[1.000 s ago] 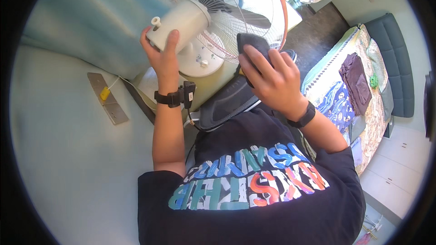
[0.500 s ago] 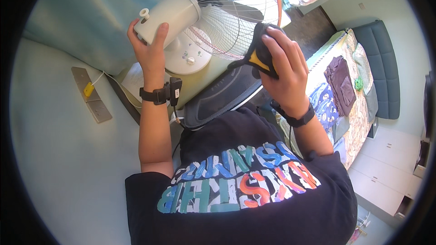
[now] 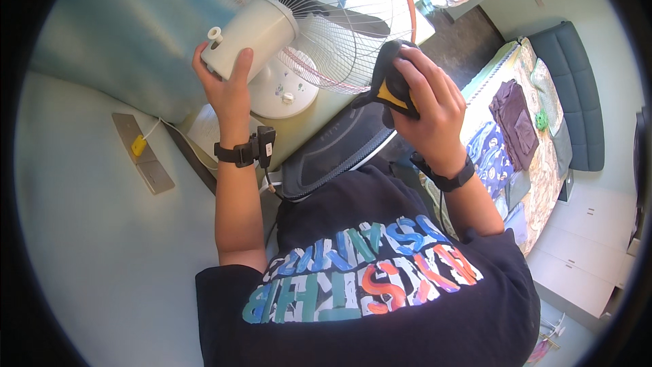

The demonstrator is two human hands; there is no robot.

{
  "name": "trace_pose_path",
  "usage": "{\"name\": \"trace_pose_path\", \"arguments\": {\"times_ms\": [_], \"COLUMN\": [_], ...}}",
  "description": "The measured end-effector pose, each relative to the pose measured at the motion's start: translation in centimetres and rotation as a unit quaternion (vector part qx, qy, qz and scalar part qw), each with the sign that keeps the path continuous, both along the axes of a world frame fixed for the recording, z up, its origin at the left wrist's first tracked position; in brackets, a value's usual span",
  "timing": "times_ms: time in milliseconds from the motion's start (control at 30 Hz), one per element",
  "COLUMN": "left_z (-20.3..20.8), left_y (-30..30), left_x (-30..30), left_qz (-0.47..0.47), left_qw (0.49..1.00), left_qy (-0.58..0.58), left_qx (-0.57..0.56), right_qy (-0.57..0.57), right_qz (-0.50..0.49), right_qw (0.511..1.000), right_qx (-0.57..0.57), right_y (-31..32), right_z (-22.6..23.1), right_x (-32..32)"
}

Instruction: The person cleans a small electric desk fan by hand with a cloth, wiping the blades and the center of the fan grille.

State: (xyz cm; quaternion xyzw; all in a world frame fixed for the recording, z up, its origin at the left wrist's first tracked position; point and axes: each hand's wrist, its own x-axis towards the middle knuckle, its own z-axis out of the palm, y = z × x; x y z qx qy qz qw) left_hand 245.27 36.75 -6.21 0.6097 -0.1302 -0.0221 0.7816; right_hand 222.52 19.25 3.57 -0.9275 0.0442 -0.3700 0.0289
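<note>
A white electric fan (image 3: 261, 27) stands at the upper middle, its wire guard and dark blades facing away to the right. My left hand (image 3: 229, 88) grips the rear of its motor housing, thumb on the near side and fingers round the far side, just below a small white knob (image 3: 214, 34). In my right hand (image 3: 435, 102) is a black, soft-looking thing with a yellow patch (image 3: 394, 98). My fingers wrap its top, and it is close to the guard's lower right edge. Whether it touches the wires I cannot tell. The fan's round base (image 3: 285, 92) rests on a table.
A dark mesh chair back (image 3: 333, 146) is between me and the table. On the left wall, a yellow plug (image 3: 138, 145) with a white cord sits in a socket panel (image 3: 153, 173). Folded clothes (image 3: 513, 122) lie on the bed to the right, near white cabinets (image 3: 570, 251).
The whole view has shifted and turned slightly. My left hand keeps its hold on the fan housing, and my right hand still holds the black and yellow thing beside the guard.
</note>
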Motion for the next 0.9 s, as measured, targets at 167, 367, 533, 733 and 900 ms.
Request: {"name": "trace_pose_path", "arguments": {"times_ms": [167, 367, 533, 733, 900], "left_z": [-0.3, -0.2, -1.4, -1.6, -2.1], "left_y": [0.0, 0.1, 1.7, 2.4, 2.5], "left_x": [0.0, 0.1, 1.1, 2.0, 2.7], "left_qz": [0.001, -0.005, -0.023, -0.049, -0.054], "left_qw": [1.000, 0.999, 0.999, 0.998, 0.997], "left_qy": [0.000, -0.026, -0.021, -0.036, -0.048], "left_qx": [-0.008, 0.024, -0.021, -0.003, 0.005], "right_qy": [-0.002, -0.008, -0.032, -0.028, -0.031], "right_qz": [-0.020, -0.001, 0.126, 0.186, 0.207], "right_qw": [0.999, 0.999, 0.986, 0.977, 0.973], "right_qx": [0.031, 0.047, 0.104, 0.100, 0.100], "right_y": [0.2, 0.7, 0.6, 1.2, 1.3], "right_z": [-0.7, -1.1, -1.1, -1.7, -2.1], "right_x": [0.1, -0.6, -1.1, -1.9, -2.3]}}
